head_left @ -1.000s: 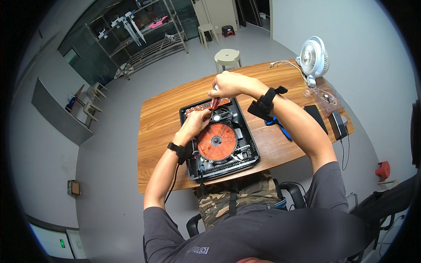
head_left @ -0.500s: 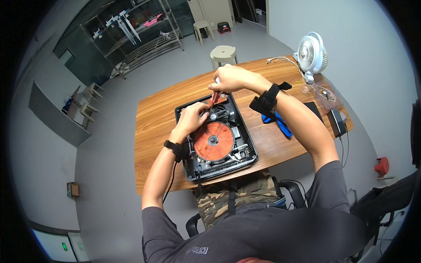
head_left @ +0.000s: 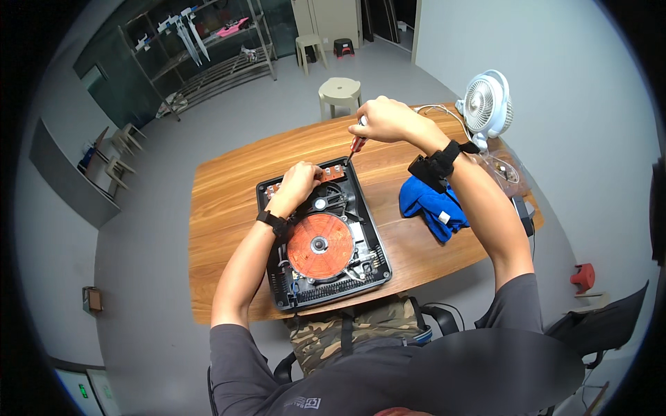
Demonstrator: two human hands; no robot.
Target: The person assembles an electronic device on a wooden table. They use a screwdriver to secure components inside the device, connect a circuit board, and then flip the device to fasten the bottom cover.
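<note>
An opened black induction cooker (head_left: 320,243) lies on the wooden table (head_left: 229,187), its round copper coil (head_left: 320,246) and a small black fan (head_left: 331,198) exposed. My left hand (head_left: 300,182) rests on the brown circuit board (head_left: 333,171) at the cooker's far edge and holds it down. My right hand (head_left: 385,119) grips a red-handled screwdriver (head_left: 355,144) from above. The tip of the tool points down at the right end of that board.
A crumpled blue cloth (head_left: 430,204) lies right of the cooker, under my right forearm. A white desk fan (head_left: 488,104) stands at the table's far right corner, with cables and a clear bag beside it. A beige stool (head_left: 340,92) stands beyond the table.
My head has shifted, so the table sits lower in view. My right hand has lifted a little with the screwdriver more upright. The left hand stays on the board.
</note>
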